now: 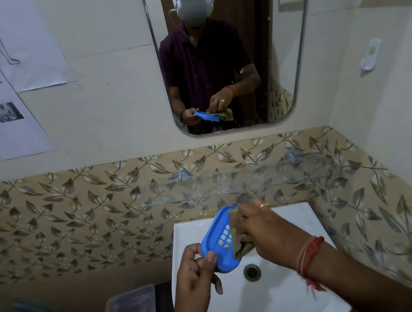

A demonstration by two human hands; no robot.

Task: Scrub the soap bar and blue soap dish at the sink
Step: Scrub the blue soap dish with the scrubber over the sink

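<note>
While the blue soap dish (220,242) hangs tilted over the sink (277,303), the left hand (194,279) pinches its near rim between thumb and fingers; the right hand (262,228) grips a brownish scrub cloth (240,244) pressed inside it; no soap bar shows; a wet, narrow pinch could slip, dropping the dish toward the drain (251,272).

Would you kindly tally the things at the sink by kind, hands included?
Hands: 2, left hand and right hand
Blue dish: 1
Scrub pad: 1
Sink: 1
Drain: 1
Soap bar: 0 in view
Total: 6
</note>
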